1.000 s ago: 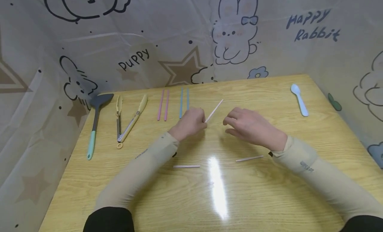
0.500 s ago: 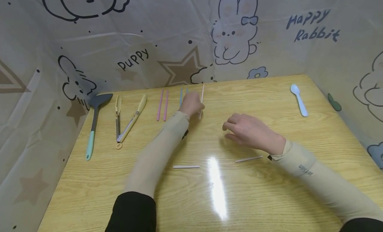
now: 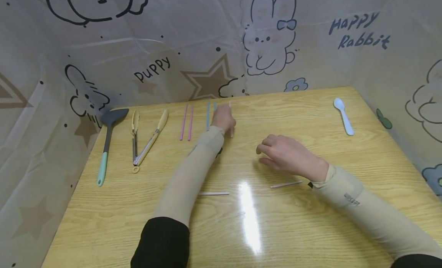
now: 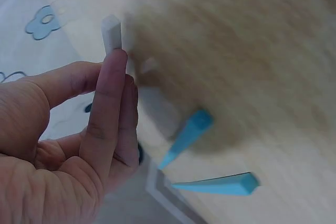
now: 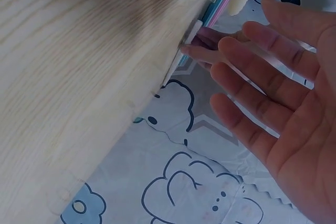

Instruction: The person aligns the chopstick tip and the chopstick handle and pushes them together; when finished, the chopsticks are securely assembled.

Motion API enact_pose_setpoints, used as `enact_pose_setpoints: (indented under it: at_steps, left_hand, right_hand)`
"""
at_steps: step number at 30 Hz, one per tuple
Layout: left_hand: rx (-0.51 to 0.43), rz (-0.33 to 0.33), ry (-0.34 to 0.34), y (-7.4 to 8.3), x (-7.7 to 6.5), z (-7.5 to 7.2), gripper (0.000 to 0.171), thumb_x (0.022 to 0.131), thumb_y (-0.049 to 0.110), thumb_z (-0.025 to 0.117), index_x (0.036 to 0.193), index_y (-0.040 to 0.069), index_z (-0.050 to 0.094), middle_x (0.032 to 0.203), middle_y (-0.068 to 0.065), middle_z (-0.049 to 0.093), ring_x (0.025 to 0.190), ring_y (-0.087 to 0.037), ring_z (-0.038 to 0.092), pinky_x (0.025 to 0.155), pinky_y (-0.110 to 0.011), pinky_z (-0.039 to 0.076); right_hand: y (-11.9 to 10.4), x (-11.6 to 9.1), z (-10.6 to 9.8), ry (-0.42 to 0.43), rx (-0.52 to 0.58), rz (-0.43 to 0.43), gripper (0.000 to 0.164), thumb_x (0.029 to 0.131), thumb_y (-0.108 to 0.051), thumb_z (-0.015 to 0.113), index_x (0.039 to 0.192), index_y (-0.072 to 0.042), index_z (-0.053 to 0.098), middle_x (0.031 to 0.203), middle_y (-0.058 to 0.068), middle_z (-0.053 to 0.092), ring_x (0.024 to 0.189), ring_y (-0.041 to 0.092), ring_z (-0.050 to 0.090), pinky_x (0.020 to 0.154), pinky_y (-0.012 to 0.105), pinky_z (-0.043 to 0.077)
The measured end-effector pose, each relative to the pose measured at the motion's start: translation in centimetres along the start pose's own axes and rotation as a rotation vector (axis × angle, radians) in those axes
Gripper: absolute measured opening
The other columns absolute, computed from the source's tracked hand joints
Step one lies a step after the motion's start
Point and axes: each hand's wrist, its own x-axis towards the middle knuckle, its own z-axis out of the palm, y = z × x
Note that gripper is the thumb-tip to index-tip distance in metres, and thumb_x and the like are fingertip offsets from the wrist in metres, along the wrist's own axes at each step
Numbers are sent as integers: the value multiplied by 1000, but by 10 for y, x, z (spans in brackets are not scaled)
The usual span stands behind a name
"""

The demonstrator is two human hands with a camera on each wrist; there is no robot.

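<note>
Near the back of the table, my left hand (image 3: pixel 223 118) pinches a white chopstick (image 4: pixel 112 32) between thumb and fingers. Its square end stands above the fingertips in the left wrist view; my hand hides most of it in the head view. Just left of that hand lies a pair of blue chopsticks (image 3: pixel 208 115), partly covered. A pair of pink chopsticks (image 3: pixel 190 123) lies further left. My right hand (image 3: pixel 289 154) hovers over the middle right of the table, fingers relaxed and holding nothing. In front of it lies a thin pale stick (image 3: pixel 286 184).
Another pale stick (image 3: pixel 214 193) lies beside my left sleeve. Standing out at the left are tongs (image 3: pixel 146 147), spread apart, and a spatula (image 3: pixel 106 145). A light blue spoon (image 3: pixel 343 116) lies at the back right. Printed cloth (image 3: pixel 193 41) hangs behind the table (image 3: pixel 310 222).
My left hand has moved back with the white chopstick, which has turned from slanted to nearly parallel with the blue pair. My right hand has dropped slightly, still holding nothing.
</note>
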Motion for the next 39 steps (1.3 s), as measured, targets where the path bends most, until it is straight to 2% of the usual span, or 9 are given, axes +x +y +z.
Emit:
enact_pose_setpoints:
  at_steps: [4,9,16,21,27,30,35,39]
  left_hand:
    - [-8,-31,0,-3,6,5,39,89,-3,65,126,-9,55,115,-21,59,80,-24,64,50,-17,51]
    - [-32,-42,8,-4,10,8,31,90,-4,63,120,-11,60,107,-22,64,63,-20,67,46,-18,51]
    - [-25,-58,8,-2,11,8,31,91,-3,64,120,-10,59,109,-21,57,70,-21,62,46,-18,51]
    - [-12,-57,8,-1,11,8,30,91,-3,64,119,-10,59,104,-21,61,62,-18,64,45,-18,51]
    - [-57,-45,8,-3,11,8,32,89,-6,64,120,-11,57,106,-22,61,60,-19,65,45,-19,51]
    - [-44,-19,18,-5,9,7,30,88,-6,66,117,-10,58,104,-20,60,65,-20,64,47,-18,52]
    - [58,68,9,-5,-1,2,8,93,4,64,96,-4,64,82,-10,62,63,-17,58,52,-20,50]
    - [147,165,-53,1,-20,-4,19,98,17,61,86,3,59,70,-4,54,56,-13,51,53,-23,47]
  right_hand:
    - [0,-1,2,5,22,-5,20,83,-18,80,97,-7,70,90,5,66,77,21,62,64,35,54]
    - [0,-3,4,11,30,-8,20,83,-17,80,97,-7,70,90,5,66,77,21,62,64,36,54]
    - [0,-4,5,12,18,-13,20,82,-15,81,96,-7,69,90,5,67,76,21,63,64,36,54]
    - [-1,-5,5,3,10,-6,20,83,-17,80,97,-8,70,91,5,67,77,22,63,64,36,54]
    - [-1,-5,5,-8,14,-1,20,83,-18,80,97,-8,70,91,4,67,76,20,62,64,35,54]
    - [0,-5,5,-8,13,-1,21,83,-18,80,98,-8,70,91,4,67,76,20,62,64,35,54]
    - [0,-6,5,-27,25,12,21,83,-19,80,98,-8,70,91,4,67,78,21,62,67,37,54]
    - [-2,-10,5,-98,69,65,19,84,-17,77,100,-8,71,95,6,68,82,23,65,70,39,55]
